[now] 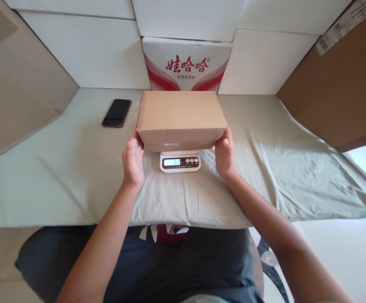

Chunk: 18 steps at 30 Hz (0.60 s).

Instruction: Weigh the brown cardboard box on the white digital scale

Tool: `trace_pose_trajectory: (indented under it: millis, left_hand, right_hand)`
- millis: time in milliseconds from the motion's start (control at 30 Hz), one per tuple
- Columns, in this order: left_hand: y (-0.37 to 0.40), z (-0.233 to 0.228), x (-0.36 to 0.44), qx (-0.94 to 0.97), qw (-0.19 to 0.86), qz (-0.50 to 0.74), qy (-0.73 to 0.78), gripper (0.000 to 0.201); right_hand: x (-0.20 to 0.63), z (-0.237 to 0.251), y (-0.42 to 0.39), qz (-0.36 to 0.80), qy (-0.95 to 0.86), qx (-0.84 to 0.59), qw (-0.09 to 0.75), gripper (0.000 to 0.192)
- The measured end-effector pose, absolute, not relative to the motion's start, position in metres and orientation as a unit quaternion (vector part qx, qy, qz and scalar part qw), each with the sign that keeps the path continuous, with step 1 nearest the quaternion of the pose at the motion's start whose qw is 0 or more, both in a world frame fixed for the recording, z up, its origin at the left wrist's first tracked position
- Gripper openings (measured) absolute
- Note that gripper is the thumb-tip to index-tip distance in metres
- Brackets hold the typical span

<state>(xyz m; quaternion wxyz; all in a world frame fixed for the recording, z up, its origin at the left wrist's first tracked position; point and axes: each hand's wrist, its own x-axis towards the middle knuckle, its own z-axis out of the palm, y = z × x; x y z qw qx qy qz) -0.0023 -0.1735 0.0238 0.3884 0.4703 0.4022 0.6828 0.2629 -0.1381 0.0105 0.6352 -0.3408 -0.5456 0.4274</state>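
Note:
A closed brown cardboard box [181, 111] is held level between my two hands, over a small white digital kitchen scale [180, 169]. The scale's lit display reads what looks like 51, and the box hides its weighing plate. I cannot tell how much of the box's weight rests on the scale. My left hand [133, 160] presses the box's left side, its fingers partly hidden behind the edge. On the opposite side my right hand [225, 155] grips the lower right corner, fingers largely out of sight under and behind it.
Left of the box, a dark smartphone [117, 112] lies on the pale green cloth [59, 168] covering the table. Behind stands a white and red printed carton [187, 59] against white panels. Large cardboard sheets rise at the left [18, 84] and right [334, 88].

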Motion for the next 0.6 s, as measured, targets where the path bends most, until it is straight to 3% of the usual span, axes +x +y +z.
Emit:
trace_pose_trajectory:
  millis: [600]
  left_hand:
    - [-0.172,0.026,-0.002,0.502,0.379,0.657,0.415,0.081]
  right_hand:
    - [0.257,0.025,-0.14,0.411,-0.594,-0.313,0.617,0.065]
